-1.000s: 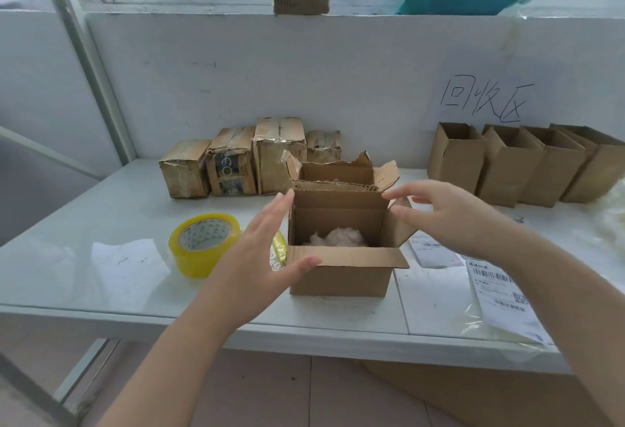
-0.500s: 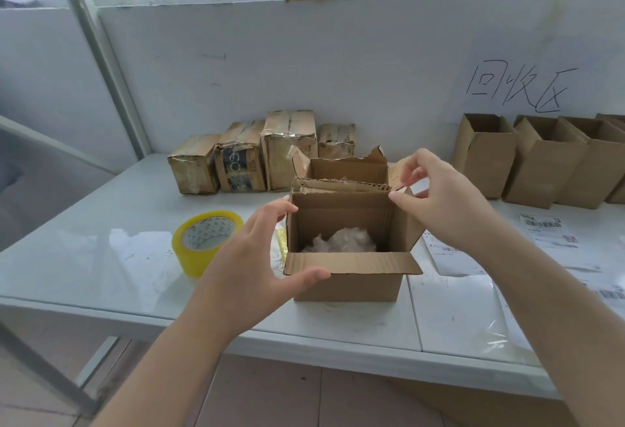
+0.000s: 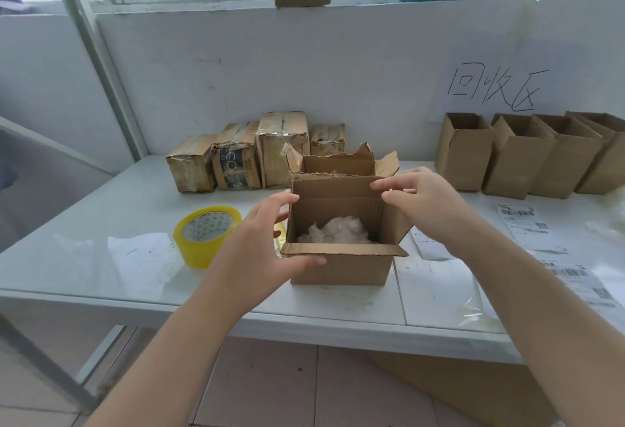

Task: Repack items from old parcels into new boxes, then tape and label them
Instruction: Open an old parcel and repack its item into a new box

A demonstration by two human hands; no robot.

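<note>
- A roll of yellow tape lies flat on the white counter, hole upward, just left of the left forearm.
- Four worn, taped old parcels stand in a row against the back wall, well behind the tape.
- The left hand grasps the left end of the new box. Its fingers curl at the upper left corner and its thumb lies along the near flap.
- The new box sits near the counter's front edge, about mid-counter, mouth upward. Its long axis runs left to right. The near flap folds out toward the person and the far flap stands upright.
- Inside it lies a crumpled white wad, low against the back wall of the box.
- A torn open parcel stands directly behind the new box, close against it, with something pale just showing inside.
- The right hand pinches the top right corner of the new box between fingertips and thumb.
- Printed shipping labels lie flat on the counter to the right.
- A row of open cartons stands at far right, under a handwritten paper sign; their insides are not visible.
</note>
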